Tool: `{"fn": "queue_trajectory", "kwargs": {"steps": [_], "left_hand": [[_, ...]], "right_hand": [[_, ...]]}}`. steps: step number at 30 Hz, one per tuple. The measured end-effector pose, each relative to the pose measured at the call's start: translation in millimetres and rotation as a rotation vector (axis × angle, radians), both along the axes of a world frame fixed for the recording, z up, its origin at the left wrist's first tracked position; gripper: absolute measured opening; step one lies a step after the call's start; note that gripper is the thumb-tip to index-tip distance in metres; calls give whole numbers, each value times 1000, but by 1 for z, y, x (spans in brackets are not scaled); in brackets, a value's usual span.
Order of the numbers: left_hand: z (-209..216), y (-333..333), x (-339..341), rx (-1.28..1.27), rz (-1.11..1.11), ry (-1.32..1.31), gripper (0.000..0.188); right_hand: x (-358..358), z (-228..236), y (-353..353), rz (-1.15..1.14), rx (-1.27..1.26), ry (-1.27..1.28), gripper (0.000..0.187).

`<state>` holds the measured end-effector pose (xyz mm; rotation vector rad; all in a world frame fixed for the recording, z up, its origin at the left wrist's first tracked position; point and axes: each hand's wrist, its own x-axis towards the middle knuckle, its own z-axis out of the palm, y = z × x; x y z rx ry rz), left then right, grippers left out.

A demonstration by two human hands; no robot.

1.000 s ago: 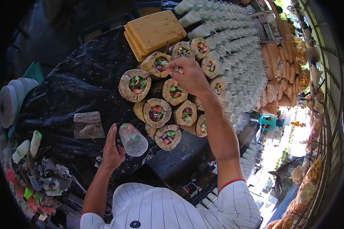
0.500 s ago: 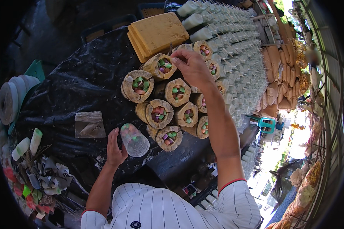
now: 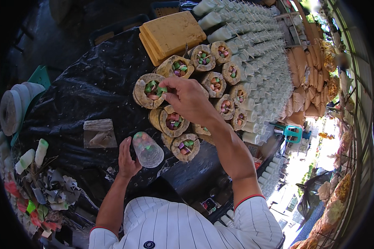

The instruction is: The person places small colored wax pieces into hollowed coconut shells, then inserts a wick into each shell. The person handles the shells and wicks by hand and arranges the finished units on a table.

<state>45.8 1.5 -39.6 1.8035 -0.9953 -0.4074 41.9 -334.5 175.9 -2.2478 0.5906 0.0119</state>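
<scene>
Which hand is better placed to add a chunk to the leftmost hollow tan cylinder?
Probably the right hand: it is at that cylinder, pinching a green chunk; the left hand is farther off, beside the clear cup.

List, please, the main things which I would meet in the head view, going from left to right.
White discs, flat clear packet, left hand, clear cup with coloured pieces, right hand, rows of white cylinders, teal plastic chair.
</scene>
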Motion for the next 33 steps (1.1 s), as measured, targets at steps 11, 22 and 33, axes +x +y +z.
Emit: {"fn": "queue_trajectory", "kwargs": {"steps": [11,22,33], "left_hand": [[-3,-1,2,23,-48,-46,103],[-15,8,0,44,-63,-115,106],[-35,17,7,60,-124,-233,89]], "right_hand": [[-17,-22,11,152,-342,-45,24],[-163,46,-61,-274,1,-37,16],[-230,14,-51,-670,-178,32,17]]}}
